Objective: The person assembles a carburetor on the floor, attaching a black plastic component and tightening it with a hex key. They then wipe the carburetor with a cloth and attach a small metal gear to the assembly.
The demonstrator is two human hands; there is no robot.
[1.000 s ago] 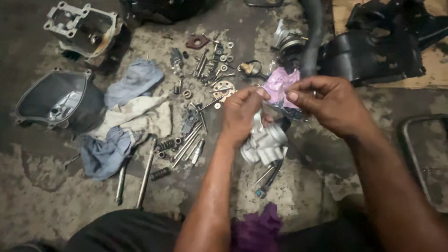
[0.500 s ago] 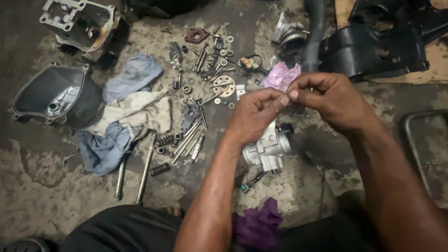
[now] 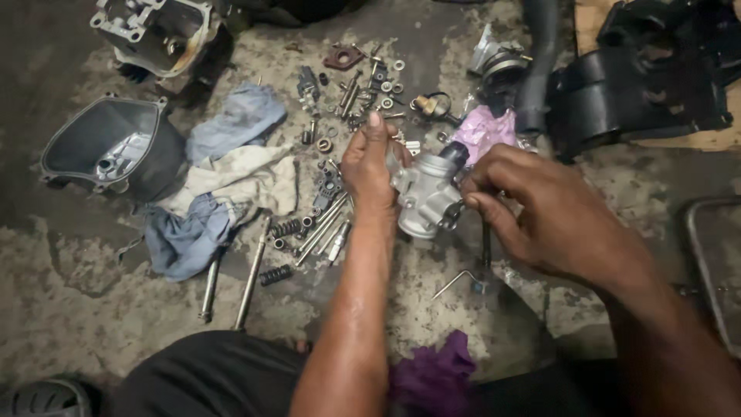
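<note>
Left hand point(image 3: 369, 166) grips the grey metal part point(image 3: 427, 193); right hand point(image 3: 552, 216) pinches its side, above scattered bolts point(image 3: 328, 228)

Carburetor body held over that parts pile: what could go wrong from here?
1. The left hand and right hand hold the carburetor body above the concrete floor; a slip could dent it.
2. Loose washers and bolts lie unsorted below, so a dropped small part could get lost.
3. Floor grit may enter open ports.
</note>
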